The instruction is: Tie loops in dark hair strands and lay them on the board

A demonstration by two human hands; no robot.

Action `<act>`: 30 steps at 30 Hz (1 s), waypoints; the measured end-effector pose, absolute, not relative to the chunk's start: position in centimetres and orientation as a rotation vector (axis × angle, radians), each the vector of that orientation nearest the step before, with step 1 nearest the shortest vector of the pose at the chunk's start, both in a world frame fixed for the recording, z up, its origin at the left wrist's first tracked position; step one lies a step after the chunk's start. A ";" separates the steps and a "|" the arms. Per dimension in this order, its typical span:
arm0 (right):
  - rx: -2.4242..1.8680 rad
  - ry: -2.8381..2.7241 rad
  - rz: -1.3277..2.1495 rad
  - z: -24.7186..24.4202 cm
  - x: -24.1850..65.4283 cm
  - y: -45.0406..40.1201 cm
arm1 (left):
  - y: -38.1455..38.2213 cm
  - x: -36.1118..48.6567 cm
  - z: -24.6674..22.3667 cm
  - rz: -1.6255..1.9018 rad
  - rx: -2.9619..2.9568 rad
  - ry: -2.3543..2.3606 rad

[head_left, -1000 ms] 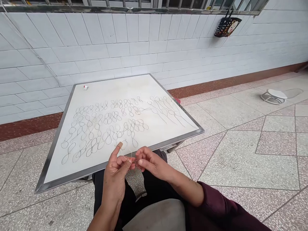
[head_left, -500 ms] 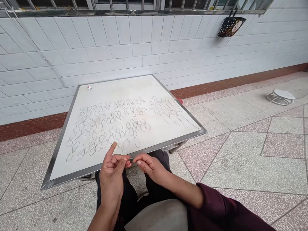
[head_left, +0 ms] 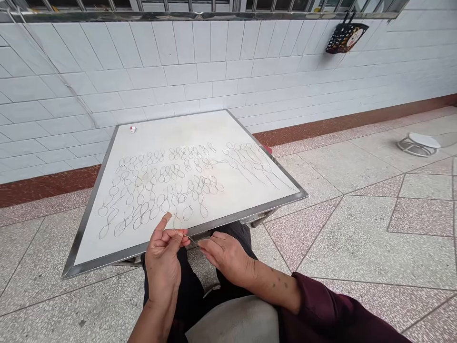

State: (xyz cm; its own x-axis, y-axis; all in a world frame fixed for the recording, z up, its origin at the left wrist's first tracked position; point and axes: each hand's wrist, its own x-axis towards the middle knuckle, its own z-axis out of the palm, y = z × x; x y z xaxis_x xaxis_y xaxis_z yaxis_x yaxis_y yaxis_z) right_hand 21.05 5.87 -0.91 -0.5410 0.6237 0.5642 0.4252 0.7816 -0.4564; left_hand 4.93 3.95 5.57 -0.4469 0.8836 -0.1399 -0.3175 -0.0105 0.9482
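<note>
My left hand (head_left: pixel 164 257) pinches a thin wire (head_left: pixel 192 239) between thumb and fingers, with the index finger stretched out and a tan wrap on its tip. A small loop of this wire rises above the pinch. My right hand (head_left: pixel 228 257) is closed on the wire's other end, its back turned up. Both hands are just off the table's near edge, above my lap. Many thin wire pieces bent into figure-eight loops (head_left: pixel 143 216) lie in rows on the white table (head_left: pixel 171 126). At its right side lie several wires with one loop and a straight tail (head_left: pixel 246 164).
The table has a grey metal rim (head_left: pixel 117 257). A small white-and-red object (head_left: pixel 133 129) sits at its far left corner. Behind stands a white tiled wall (head_left: pixel 143 85) with a dark patterned bag (head_left: pixel 346 37) hanging from the window bars. A low white stool (head_left: pixel 419 144) is on the floor at right.
My right hand has turned over and moved slightly right, away from the left, so more wire shows between them. My left hand has shifted slightly left and still pinches the wire.
</note>
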 end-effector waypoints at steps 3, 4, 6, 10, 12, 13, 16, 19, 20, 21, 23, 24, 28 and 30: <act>-0.774 -2.213 0.337 -0.7 21.3 5.7 | 4.2 4.4 5.3 1.685 0.617 1.326; -0.781 -2.211 0.335 -0.7 21.4 5.6 | 4.3 4.2 5.3 1.705 0.610 1.333; -0.791 -2.230 0.311 -0.5 21.6 5.5 | 4.4 3.8 5.1 1.726 0.612 1.343; -0.768 -2.312 0.229 -0.6 21.6 5.0 | 4.4 3.5 4.7 1.709 0.627 1.344; -0.749 -2.353 0.209 -0.8 21.8 4.6 | 4.3 3.6 4.5 1.697 0.620 1.337; -0.739 -2.369 0.205 -0.9 22.0 4.4 | 4.2 3.7 4.4 1.693 0.618 1.336; -0.713 -2.396 0.264 -0.7 23.0 4.1 | 4.1 4.3 4.3 1.664 0.644 1.336; -0.766 -2.257 0.491 0.4 24.0 4.6 | 3.9 5.0 4.5 1.606 0.719 1.325; -0.820 -2.153 0.597 1.0 24.2 4.9 | 3.8 5.2 4.6 1.581 0.751 1.323; -0.876 -2.039 0.713 1.5 24.2 5.2 | 3.6 5.4 4.7 1.557 0.780 1.322; -0.954 -1.841 0.972 2.4 23.7 5.9 | 3.4 5.9 5.0 1.516 0.822 1.306; -0.949 -1.771 1.124 2.7 23.3 6.3 | 3.2 6.1 5.2 1.495 0.833 1.288; -0.838 -1.472 1.740 2.9 21.9 6.9 | 2.8 6.6 5.8 1.426 0.859 1.230; -0.801 -1.312 1.917 2.8 21.8 6.8 | 2.7 6.7 6.0 1.404 0.865 1.231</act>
